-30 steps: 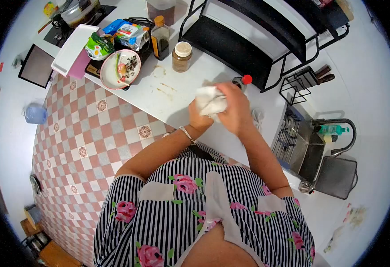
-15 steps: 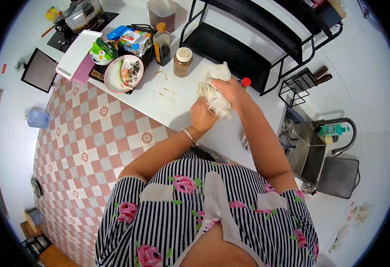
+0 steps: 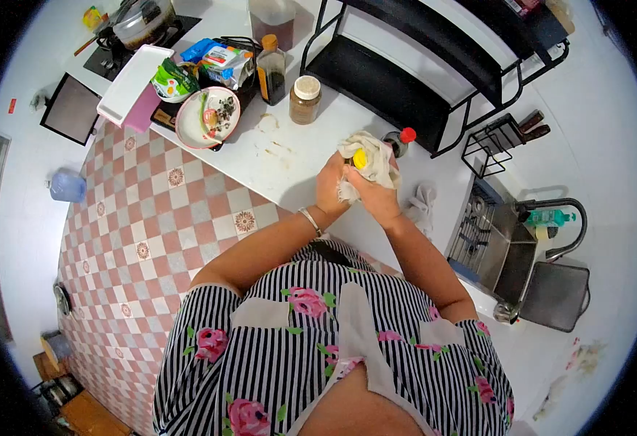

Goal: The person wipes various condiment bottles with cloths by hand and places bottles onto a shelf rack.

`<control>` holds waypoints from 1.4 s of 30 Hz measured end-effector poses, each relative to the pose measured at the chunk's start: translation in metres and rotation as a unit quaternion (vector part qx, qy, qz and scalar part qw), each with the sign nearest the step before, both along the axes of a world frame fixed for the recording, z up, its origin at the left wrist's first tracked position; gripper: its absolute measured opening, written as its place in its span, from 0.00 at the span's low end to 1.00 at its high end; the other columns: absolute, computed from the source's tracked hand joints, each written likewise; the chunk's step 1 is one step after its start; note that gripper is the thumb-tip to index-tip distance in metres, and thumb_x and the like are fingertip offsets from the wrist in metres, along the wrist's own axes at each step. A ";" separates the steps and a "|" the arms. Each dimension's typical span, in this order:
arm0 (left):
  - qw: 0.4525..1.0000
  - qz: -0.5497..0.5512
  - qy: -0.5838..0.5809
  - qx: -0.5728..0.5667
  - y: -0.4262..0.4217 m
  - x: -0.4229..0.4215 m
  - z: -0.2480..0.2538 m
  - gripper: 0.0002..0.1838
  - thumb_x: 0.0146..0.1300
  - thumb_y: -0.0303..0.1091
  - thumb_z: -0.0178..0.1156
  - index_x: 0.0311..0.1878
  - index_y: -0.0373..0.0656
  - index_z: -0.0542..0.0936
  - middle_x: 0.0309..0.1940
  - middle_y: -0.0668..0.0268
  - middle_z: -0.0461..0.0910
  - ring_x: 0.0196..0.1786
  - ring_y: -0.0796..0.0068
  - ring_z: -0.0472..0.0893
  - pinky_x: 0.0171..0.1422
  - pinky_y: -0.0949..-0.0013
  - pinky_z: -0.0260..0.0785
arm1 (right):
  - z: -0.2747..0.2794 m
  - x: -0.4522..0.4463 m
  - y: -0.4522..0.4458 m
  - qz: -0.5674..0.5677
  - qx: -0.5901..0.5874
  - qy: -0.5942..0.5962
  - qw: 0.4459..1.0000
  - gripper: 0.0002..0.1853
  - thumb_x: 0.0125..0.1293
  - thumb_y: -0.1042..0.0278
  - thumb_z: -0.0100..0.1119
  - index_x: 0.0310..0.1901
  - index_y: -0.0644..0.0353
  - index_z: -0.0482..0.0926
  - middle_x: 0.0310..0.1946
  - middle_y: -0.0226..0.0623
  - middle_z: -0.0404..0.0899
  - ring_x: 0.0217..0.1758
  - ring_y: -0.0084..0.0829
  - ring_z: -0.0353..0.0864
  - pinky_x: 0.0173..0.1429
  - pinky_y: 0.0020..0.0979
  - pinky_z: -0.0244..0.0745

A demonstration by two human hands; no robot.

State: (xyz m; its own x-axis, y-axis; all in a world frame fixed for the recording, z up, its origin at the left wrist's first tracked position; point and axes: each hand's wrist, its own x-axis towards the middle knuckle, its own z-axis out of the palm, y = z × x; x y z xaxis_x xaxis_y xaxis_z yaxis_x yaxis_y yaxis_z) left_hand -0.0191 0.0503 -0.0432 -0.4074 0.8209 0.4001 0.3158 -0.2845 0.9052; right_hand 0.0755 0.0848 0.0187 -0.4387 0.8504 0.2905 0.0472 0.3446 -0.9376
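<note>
At the far left of my view, a clear pot with a dark base [image 3: 144, 27] stands on a black stovetop, and nearer the front a white tray-like lid [image 3: 135, 78] sits on a pink plastic bin [image 3: 141, 112]. Next to it I see a green printed packet [image 3: 174, 78], a blue-and-white packet [image 3: 225, 64] and a round white dish with a red rim [image 3: 188, 133], which holds a green stalk and dark bits. A glass bottle with an orange-brown cap [image 3: 272, 73] and a brown-filled jar with a pale lid [image 3: 305, 105] follow, upright on the white counter [image 3: 293, 168]. Right of the jar, over the counter's front part, the left hand [image 3: 330, 182] has its fingers curled together against a small yellow-capped item [image 3: 360, 158], which sits between both hands inside a crumpled cream cloth [image 3: 385, 164]. The right hand [image 3: 377, 198] clasps the cloth around that item; its body is covered, so I can't fairly say what it is, nor how each fingertip lies. Just beyond stands a red-capped bottle [image 3: 398, 142] before a black metal rack [image 3: 384, 91]. A whitish crumpled cloth [image 3: 422, 206] lies right of the hands, near the steel sink [image 3: 515, 269].
</note>
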 end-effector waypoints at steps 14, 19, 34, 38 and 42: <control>0.843 -0.482 -0.136 -0.194 -0.039 -0.055 0.028 0.46 0.40 0.33 0.77 0.65 0.41 0.65 0.54 0.63 0.75 0.58 0.72 0.72 0.67 0.66 0.61 | 0.037 0.038 0.031 0.148 -0.257 0.132 0.946 0.29 0.44 0.78 0.69 0.52 0.60 0.73 0.45 0.36 0.80 0.48 0.31 0.80 0.55 0.33 0.75; 0.940 -0.291 -0.109 -0.138 -0.051 -0.026 0.038 0.38 0.40 0.33 0.76 0.57 0.38 0.71 0.45 0.66 0.79 0.48 0.76 0.77 0.58 0.69 0.69 | 0.064 0.020 0.017 0.064 -0.251 0.184 0.948 0.27 0.45 0.78 0.69 0.51 0.60 0.73 0.43 0.33 0.79 0.46 0.27 0.79 0.53 0.30 0.75; 0.901 -0.402 -0.124 -0.109 -0.047 -0.030 0.072 0.40 0.38 0.39 0.78 0.55 0.37 0.71 0.44 0.63 0.79 0.46 0.75 0.76 0.56 0.71 0.69 | 0.120 0.037 0.015 0.056 -0.162 0.251 0.953 0.28 0.45 0.78 0.68 0.52 0.62 0.74 0.45 0.36 0.80 0.48 0.30 0.80 0.56 0.33 0.75; 0.982 -0.165 0.002 -0.088 -0.054 -0.010 0.093 0.39 0.41 0.36 0.76 0.58 0.37 0.69 0.45 0.58 0.80 0.48 0.68 0.80 0.56 0.67 0.71 | 0.143 0.021 -0.011 -0.079 -0.139 0.219 0.963 0.26 0.47 0.79 0.67 0.52 0.62 0.74 0.46 0.36 0.79 0.47 0.29 0.80 0.54 0.31 0.75; 0.989 -0.112 0.071 -0.066 -0.056 -0.011 0.105 0.40 0.41 0.38 0.76 0.59 0.38 0.69 0.48 0.55 0.79 0.51 0.64 0.80 0.58 0.65 0.70 | 0.150 0.024 -0.009 -0.097 -0.143 0.241 0.955 0.25 0.46 0.77 0.67 0.50 0.64 0.76 0.43 0.37 0.80 0.44 0.30 0.81 0.52 0.31 0.77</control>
